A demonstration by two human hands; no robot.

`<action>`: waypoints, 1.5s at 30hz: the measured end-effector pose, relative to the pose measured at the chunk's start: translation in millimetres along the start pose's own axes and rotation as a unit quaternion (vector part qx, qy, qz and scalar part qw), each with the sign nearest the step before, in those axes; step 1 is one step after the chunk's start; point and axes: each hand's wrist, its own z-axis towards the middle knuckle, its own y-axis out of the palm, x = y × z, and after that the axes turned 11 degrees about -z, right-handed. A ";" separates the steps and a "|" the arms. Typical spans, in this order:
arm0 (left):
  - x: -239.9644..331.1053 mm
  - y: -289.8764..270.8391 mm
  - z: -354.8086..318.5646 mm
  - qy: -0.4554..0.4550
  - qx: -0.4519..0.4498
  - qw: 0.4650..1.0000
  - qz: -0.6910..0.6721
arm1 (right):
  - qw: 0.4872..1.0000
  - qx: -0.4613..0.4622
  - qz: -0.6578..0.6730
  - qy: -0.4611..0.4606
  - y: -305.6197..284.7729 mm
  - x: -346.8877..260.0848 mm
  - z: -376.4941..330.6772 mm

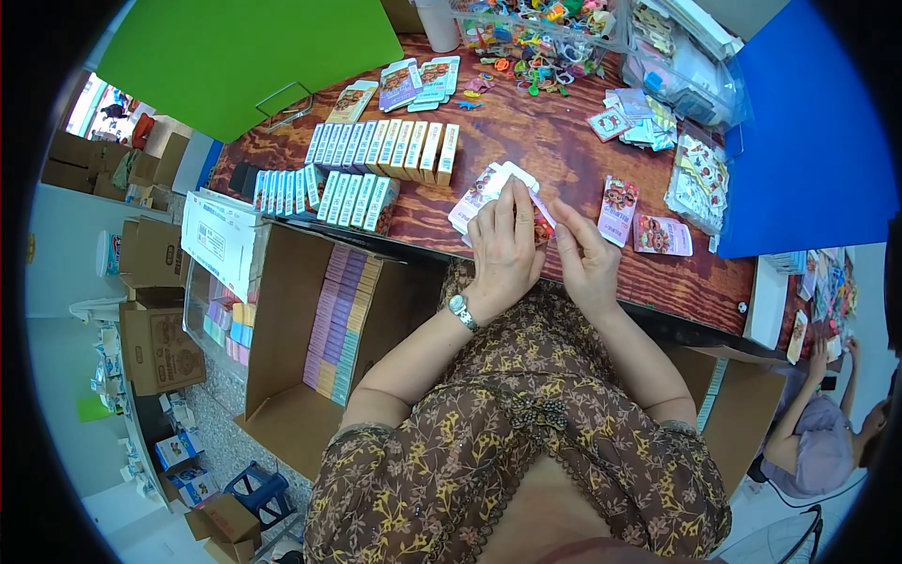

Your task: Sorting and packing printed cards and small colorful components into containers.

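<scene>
My left hand (505, 246), with a silver watch on the wrist, grips a small pink printed carton (544, 228) at the table's near edge. Its fingers lie along the carton and partly cover it. My right hand (590, 263) pinches the carton's right edge between thumb and fingertips, near a pale flap. Beneath and beyond my left hand lies a pile of flat pink-and-white cartons (477, 195). Two pink printed packets (617, 209) lie to the right of my right hand. The underside of the held carton is hidden.
Rows of upright small boxes (385, 148) stand at the left. Behind are flat cartons (401, 85) and a clear bin of small colourful toys (545, 28). Card packs (639, 117) and a sticker bag (698, 179) lie right. An open cardboard box (282, 320) sits below; a co-worker (817, 442) is at far right.
</scene>
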 end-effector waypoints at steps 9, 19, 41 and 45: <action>-15.3 13.0 7.0 -0.004 -0.018 0.998 -0.055 | 0.999 0.019 0.019 0.042 -5.0 18.2 12.5; -101.1 44.0 9.3 -0.197 -0.178 0.962 0.062 | 0.967 0.089 -0.216 0.103 -74.0 137.8 63.6; -29.2 -0.2 9.0 -0.073 -0.017 0.975 -0.208 | 0.970 0.015 -0.132 -0.204 1.7 23.0 28.9; -28.4 -0.7 3.8 -0.054 -0.012 0.975 -0.216 | 0.996 -0.027 0.038 -0.072 -5.4 10.5 24.3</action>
